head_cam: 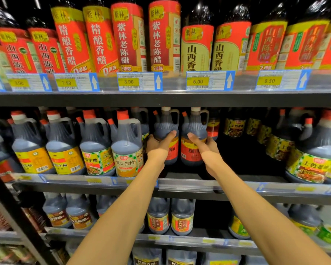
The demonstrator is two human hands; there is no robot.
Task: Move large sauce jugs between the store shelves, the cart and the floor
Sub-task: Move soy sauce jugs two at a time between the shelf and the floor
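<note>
Two large dark sauce jugs with red labels stand side by side, set back on the middle shelf (180,185). My left hand (160,143) grips the left jug (166,129) round its body, thumb across the front. My right hand (203,145) grips the right jug (194,131) the same way, thumb on the front and fingers behind. Both jugs are upright and appear to rest on the shelf. Both arms reach in over the shelf's front rail.
Left of my hands a row of jugs with yellow and green labels (127,148) fills the shelf front. To the right lies a dark gap, then more jugs (317,155). Tall vinegar bottles (161,37) line the upper shelf; more jugs (182,217) stand below.
</note>
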